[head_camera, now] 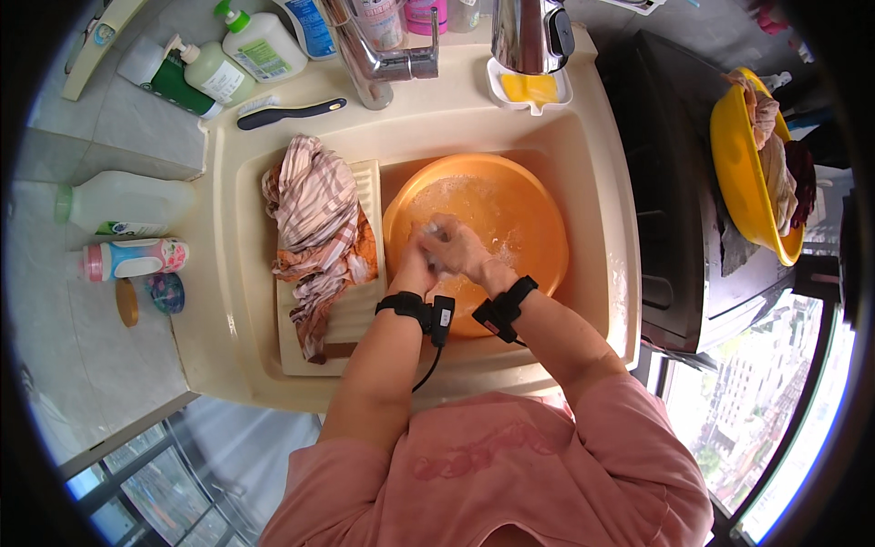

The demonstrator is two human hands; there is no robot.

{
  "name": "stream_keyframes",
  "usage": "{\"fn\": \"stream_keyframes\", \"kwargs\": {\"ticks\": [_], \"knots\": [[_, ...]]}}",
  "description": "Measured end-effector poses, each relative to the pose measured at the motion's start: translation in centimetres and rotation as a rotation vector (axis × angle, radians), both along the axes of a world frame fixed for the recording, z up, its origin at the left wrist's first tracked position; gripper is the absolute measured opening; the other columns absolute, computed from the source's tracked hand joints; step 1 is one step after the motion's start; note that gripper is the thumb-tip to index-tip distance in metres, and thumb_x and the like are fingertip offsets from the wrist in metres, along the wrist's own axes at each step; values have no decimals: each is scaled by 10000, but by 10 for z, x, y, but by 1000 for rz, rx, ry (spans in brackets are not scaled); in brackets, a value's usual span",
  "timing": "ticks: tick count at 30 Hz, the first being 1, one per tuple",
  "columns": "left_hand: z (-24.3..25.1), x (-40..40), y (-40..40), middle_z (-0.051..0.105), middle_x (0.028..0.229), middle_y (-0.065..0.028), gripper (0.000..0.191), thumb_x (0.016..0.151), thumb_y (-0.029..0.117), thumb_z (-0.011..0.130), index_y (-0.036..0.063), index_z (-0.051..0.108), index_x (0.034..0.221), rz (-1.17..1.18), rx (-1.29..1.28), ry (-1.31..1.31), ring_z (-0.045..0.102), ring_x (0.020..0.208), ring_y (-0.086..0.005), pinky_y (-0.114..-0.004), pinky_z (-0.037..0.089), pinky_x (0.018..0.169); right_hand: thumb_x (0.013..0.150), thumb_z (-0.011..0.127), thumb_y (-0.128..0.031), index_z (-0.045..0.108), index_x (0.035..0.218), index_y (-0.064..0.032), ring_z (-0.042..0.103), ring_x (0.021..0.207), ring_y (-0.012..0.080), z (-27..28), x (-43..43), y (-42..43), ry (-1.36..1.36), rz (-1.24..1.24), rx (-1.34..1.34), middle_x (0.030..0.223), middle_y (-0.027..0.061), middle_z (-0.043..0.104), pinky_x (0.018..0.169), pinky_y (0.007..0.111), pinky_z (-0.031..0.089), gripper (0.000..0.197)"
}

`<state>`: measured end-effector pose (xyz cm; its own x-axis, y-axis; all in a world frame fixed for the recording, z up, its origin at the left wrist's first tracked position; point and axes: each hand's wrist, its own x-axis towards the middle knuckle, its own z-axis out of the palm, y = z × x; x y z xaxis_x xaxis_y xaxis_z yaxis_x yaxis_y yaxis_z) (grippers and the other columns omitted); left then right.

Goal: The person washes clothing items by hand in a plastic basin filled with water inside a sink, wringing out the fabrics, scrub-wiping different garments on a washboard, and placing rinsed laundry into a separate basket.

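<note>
Both my hands meet above an orange plastic basin [478, 328] of sudsy water, which stands in the sink. My left hand [415, 256] and my right hand [465, 249] are pressed together with fingers curled. Bits of something pale and wet show between them; whether this is a small cloth or only suds, I cannot tell. A twisted plaid garment [318, 198], partly orange-stained, lies on the ribbed washboard [369, 198] left of the basin. Black straps with small devices circle both wrists.
The cream sink [618, 260] surrounds the basin. A scrub brush [294, 113], pump bottles [266, 48], the faucet [369, 75] and a soap dish [533, 102] line its back ledge. A jug [133, 198] stands left. At right, a yellow basin [735, 171] of clothes tops a dark appliance [666, 205].
</note>
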<state>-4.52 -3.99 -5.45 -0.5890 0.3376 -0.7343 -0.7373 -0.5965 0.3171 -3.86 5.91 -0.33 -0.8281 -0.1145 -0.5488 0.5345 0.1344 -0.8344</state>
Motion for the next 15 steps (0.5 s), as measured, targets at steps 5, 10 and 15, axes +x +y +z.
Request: {"fn": "stream_keyframes", "kwargs": {"ticks": [5, 10, 15], "knots": [[19, 0, 6, 531, 955, -58, 308, 869, 334, 392, 79, 478, 1019, -63, 121, 112, 529, 836, -196, -292, 455, 696, 811, 475, -348, 567, 883, -44, 556, 793, 352, 40, 3, -7, 436, 67, 522, 830, 183, 583, 733, 387, 438, 325], [38, -3, 21, 527, 1036, -83, 318, 874, 338, 388, 81, 477, 1041, -144, -65, 53, 516, 918, -183, -301, 437, 749, 841, 384, -358, 577, 869, -43, 556, 806, 354, 25, -23, 13, 236, 112, 681, 853, 187, 589, 738, 402, 435, 370], [50, 3, 20, 543, 883, -61, 277, 871, 318, 398, 72, 498, 950, -119, -155, 52, 533, 777, -182, -303, 447, 657, 863, 313, -365, 561, 864, -47, 549, 827, 360, 28, -11, 2, 104, 38, 698, 860, 192, 588, 753, 418, 428, 403]]}}
